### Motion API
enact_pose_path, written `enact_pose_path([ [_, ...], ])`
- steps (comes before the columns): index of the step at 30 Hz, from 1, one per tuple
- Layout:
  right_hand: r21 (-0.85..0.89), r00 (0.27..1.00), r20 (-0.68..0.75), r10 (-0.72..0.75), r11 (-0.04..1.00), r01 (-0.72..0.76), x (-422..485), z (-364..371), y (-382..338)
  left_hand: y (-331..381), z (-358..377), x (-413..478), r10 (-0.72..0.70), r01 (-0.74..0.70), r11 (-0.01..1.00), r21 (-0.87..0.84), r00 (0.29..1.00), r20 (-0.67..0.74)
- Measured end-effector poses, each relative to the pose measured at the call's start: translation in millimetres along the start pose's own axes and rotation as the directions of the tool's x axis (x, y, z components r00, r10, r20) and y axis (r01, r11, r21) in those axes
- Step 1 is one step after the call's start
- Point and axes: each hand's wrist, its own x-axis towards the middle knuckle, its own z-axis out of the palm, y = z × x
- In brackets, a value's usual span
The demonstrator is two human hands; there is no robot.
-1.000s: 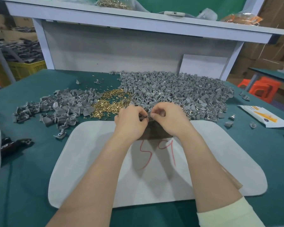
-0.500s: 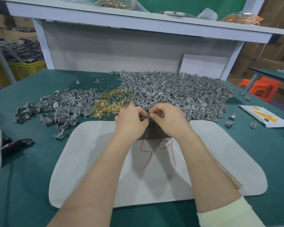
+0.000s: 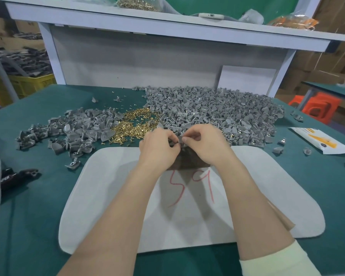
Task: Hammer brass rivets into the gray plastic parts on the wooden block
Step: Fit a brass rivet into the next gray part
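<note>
Both hands meet above the wooden block (image 3: 189, 163): left hand (image 3: 157, 147) and right hand (image 3: 205, 145) pinch one gray plastic part (image 3: 180, 140) between curled fingertips.

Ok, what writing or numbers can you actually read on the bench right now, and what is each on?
"59": red handwritten digits on the white mat.
"TAPER", partly cut off: white letters on the black tool at the left edge.
White and orange packet on the right: printing too blurred to read.
Nothing else is readable.
</note>
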Motion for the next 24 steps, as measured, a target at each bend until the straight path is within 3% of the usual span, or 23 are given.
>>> enact_pose_path([
  [7,-0.17,0.999,-0.035,0.018,0.985,-0.024,-0.6,4.9,-8.3,-0.4,1.6,1.0,-0.004,0.004,1.0,0.019,1.0,0.008],
  [24,-0.074,0.995,-0.058,0.079,0.994,-0.083,-3.4,3.3,-6.7,-0.6,2.9,0.4,0.006,-0.005,1.0,0.027,1.0,-0.005],
])
